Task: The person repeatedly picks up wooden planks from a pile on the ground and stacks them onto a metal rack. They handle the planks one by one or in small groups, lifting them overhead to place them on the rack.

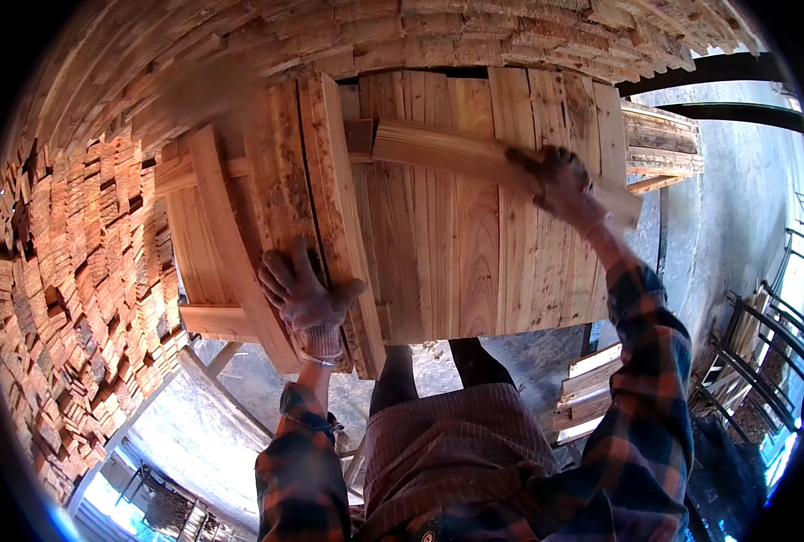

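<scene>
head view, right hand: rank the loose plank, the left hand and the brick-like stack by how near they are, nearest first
1. Loose plank: under the right hand, which lies on its right end.
2. Left hand: lower left, flat on the wooden pallet.
3. Stacked blocks: far left edge.

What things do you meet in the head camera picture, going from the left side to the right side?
Stacked wood wall → left hand in a glove, flat on the wooden pallet → right hand gripping a loose plank → metal rack.
</scene>
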`<state>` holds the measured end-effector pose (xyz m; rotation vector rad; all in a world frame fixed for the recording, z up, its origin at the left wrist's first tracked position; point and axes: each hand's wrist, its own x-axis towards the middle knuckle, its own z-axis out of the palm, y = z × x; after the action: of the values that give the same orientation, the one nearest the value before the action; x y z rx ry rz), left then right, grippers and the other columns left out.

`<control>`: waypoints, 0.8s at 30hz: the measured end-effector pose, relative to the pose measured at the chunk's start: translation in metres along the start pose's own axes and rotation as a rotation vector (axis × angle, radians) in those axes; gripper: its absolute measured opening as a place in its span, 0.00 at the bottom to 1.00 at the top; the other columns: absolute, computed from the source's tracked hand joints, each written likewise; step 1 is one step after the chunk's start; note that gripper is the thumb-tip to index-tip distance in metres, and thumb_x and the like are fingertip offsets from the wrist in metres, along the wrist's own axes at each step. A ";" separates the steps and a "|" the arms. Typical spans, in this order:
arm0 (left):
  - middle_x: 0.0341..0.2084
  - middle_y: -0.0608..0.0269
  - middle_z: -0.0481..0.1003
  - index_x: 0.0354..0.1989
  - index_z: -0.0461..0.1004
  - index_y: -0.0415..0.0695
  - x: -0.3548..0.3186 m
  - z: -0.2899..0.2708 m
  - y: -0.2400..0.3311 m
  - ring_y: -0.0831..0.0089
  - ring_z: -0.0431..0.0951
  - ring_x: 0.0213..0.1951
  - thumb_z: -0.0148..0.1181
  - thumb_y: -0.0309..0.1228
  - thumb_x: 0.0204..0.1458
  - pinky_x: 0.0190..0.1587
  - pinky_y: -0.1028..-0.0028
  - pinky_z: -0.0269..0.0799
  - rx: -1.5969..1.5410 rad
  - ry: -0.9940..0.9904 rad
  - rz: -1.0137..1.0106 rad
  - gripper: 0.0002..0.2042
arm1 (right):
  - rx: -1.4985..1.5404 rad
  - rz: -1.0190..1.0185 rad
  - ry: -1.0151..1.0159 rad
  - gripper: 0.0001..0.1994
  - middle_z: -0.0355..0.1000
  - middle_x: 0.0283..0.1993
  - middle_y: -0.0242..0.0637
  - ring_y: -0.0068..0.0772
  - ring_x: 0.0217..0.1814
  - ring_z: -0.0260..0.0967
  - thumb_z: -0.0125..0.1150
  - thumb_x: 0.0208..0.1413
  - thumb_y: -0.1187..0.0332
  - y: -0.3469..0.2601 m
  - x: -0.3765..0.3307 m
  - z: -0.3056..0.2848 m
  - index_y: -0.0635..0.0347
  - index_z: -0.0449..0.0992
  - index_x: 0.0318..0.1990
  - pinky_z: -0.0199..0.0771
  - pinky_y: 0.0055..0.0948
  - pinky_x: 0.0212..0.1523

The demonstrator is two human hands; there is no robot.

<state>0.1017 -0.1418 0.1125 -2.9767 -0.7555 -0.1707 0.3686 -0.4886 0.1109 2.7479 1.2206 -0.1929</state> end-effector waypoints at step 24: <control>0.64 0.42 0.51 0.67 0.50 0.60 0.000 -0.010 -0.007 0.31 0.50 0.62 0.60 0.69 0.29 0.62 0.41 0.47 0.115 -0.036 -0.059 0.53 | 2.084 0.453 -0.227 0.44 0.74 0.49 0.35 0.25 0.49 0.69 0.70 0.41 0.70 -0.247 0.069 -0.037 0.57 0.53 0.68 0.68 0.22 0.51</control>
<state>0.0976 -0.1369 0.1225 -2.8586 -0.8278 -0.0747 0.2330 -0.2679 0.1194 3.6493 -0.2349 -2.9256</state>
